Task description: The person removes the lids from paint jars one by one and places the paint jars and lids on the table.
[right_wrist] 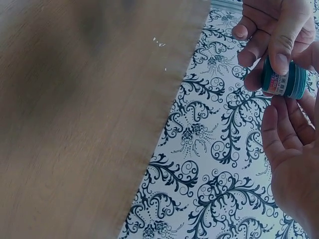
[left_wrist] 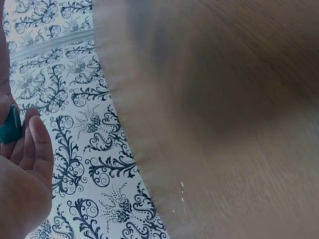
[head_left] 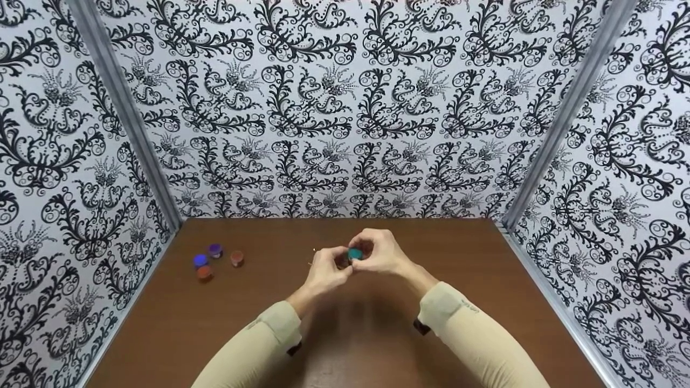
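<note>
A small teal paint jar with a printed label is held between both hands above the table. My left hand grips the labelled body; its thumb lies across the label in the right wrist view. From the other side, my right hand pinches the jar's ribbed end, its other fingers extended beneath. At the left edge of the left wrist view, part of the teal jar shows by the fingers.
Further left on the brown table stand a purple jar, a blue jar, a red-orange jar and a reddish-brown jar. Patterned walls enclose the back and sides.
</note>
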Tool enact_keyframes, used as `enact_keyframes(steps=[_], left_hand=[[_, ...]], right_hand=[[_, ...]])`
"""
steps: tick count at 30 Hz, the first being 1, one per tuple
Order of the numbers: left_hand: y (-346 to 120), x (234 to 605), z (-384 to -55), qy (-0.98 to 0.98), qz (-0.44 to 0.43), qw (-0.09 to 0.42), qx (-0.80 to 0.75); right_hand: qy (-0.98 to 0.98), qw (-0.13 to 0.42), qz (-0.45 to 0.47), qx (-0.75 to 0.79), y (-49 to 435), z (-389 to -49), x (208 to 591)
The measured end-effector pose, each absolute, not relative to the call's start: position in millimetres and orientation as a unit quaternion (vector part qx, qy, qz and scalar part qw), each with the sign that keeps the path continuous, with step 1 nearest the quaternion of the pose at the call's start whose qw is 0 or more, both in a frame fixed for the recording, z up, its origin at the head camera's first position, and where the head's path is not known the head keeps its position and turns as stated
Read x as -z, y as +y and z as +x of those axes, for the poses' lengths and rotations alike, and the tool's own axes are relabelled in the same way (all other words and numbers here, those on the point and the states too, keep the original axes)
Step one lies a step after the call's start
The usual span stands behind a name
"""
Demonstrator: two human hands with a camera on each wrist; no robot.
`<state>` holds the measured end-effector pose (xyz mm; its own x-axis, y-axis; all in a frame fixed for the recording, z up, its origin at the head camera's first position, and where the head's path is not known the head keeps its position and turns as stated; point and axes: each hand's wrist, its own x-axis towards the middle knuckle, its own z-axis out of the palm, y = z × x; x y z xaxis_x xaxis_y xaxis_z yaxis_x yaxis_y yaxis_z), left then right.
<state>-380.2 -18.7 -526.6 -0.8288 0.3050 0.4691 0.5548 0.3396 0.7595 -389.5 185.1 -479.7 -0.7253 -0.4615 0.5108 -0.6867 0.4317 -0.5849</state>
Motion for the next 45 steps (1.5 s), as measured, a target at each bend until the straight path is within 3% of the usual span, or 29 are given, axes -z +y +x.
enact_keyframes(steps=[10, 23, 45], left_hand=[[-17.8, 524.6, -378.7, -0.810, -0.256, 0.112, 0.515], [-12.3, 520.5, -378.6, -0.817, -0.235, 0.149, 0.504], [-3.3, 522.1, -380.7, -0.796, -0.236, 0.136, 0.540]], right_hand=[[-0.836, 0.131, 0.347, -0.405, 185.4, -387.8, 478.3], [-0.867, 0.151, 0.252, -0.402, 188.6, -386.7, 476.5], [-0.864, 0.187, 0.285, -0.371, 194.1, -384.2, 474.9]])
